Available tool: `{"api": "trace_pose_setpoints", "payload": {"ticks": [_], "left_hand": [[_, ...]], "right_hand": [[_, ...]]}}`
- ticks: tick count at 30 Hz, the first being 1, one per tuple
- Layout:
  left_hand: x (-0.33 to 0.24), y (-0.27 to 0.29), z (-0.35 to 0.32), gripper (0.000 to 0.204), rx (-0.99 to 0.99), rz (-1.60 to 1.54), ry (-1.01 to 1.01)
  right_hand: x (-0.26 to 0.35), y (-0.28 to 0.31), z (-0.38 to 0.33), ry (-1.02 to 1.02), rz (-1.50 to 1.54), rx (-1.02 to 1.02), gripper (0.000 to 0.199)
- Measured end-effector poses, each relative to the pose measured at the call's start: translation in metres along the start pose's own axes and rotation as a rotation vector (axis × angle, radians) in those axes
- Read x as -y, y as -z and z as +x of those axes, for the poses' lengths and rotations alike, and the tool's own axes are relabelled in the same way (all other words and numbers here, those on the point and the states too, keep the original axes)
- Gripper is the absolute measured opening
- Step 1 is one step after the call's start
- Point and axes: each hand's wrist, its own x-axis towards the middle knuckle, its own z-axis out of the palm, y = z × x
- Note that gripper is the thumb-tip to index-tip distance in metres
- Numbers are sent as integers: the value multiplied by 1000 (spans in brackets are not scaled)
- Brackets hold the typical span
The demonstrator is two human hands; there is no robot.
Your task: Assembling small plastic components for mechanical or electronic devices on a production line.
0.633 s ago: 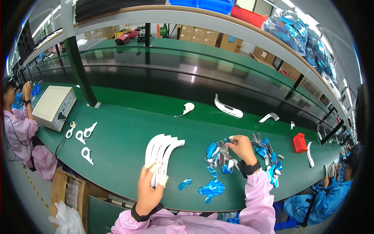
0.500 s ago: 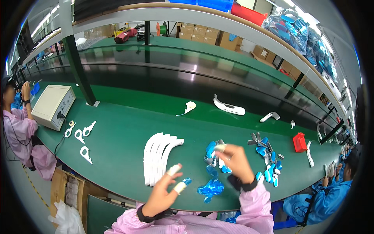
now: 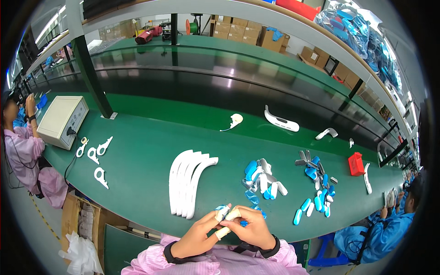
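Note:
My left hand [image 3: 199, 236] and my right hand [image 3: 251, 229] meet at the table's front edge, fingertips pinched together. Pale covers wrap several of the fingertips. Between them shows a small blue-and-white piece [image 3: 223, 209], mostly hidden by the fingers. Bits of crumpled blue film [image 3: 259, 211] peek out behind my right hand. Beyond it lies a heap of small oval pieces [image 3: 263, 179], some white or grey, some blue-faced. Left of the heap, several curved white plastic strips [image 3: 183, 183] are lined up side by side.
More oval pieces [image 3: 318, 201] are scattered to the right, near a red bin [image 3: 355, 164]. White ringed parts [image 3: 99, 177] and a beige box with a cable [image 3: 63, 122] sit at left. White curved parts [image 3: 282, 123] line the far side. Co-workers sit at both ends.
My right hand has come back from the oval heap toward me and joined my left hand. The left hand has moved right and lower, its fingers now pinched. The view has shifted slightly.

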Motion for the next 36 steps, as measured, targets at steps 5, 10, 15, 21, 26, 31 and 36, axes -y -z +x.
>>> {"api": "trace_pose_setpoints", "payload": {"ticks": [5, 10, 15, 21, 26, 31, 36], "left_hand": [[-4, 8, -6, 39, 74, 13, 85], [-7, 5, -2, 34, -8, -51, 47], [-5, -1, -3, 33, -102, -78, 149], [3, -7, 2, 32, -128, 15, 3], [17, 4, -6, 31, -108, -494, 307], [16, 8, 0, 19, -379, -697, 267], [17, 5, 2, 19, -323, -560, 242]], "right_hand": [[4, 6, 2, -40, -33, 90, 11], [-7, 10, 0, -141, 98, -22, 9], [-5, 17, -9, -124, 122, -111, 17], [3, -7, -3, -57, 89, -143, 16], [-7, 1, -6, -144, 139, -104, 10], [-14, 32, -13, -44, -140, -488, 13], [-34, 55, -32, 24, -929, -33, 18]]}}
